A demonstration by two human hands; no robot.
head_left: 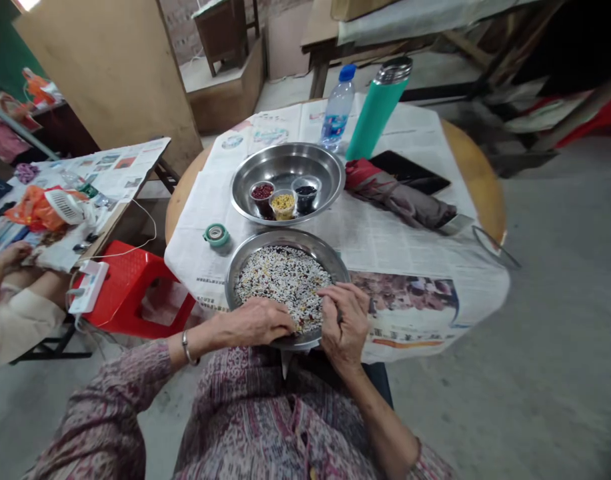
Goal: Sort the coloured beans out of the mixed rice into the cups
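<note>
A round metal basin (235,260) sits at the near edge of the table, holding mixed white grains and dark, yellow and reddish beans (280,283). My left hand (263,316) is over its near left side, fingertips pinched together down at the grains. Over the right rim, my right hand (346,320) has its fingers bent and thumb close to the forefinger; anything between them is too small to tell. Behind stands a larger metal basin (295,155) with three clear cups: red beans (262,192), yellow beans (283,202) and black beans (306,192).
Newspaper (400,247) covers the round table. A green lid (216,235) lies left of the basins. Behind them stand a water bottle (337,110) and a teal flask (378,110); a folded umbrella (400,195) lies right. A red stool (130,287) and another person's hand (14,255) are left.
</note>
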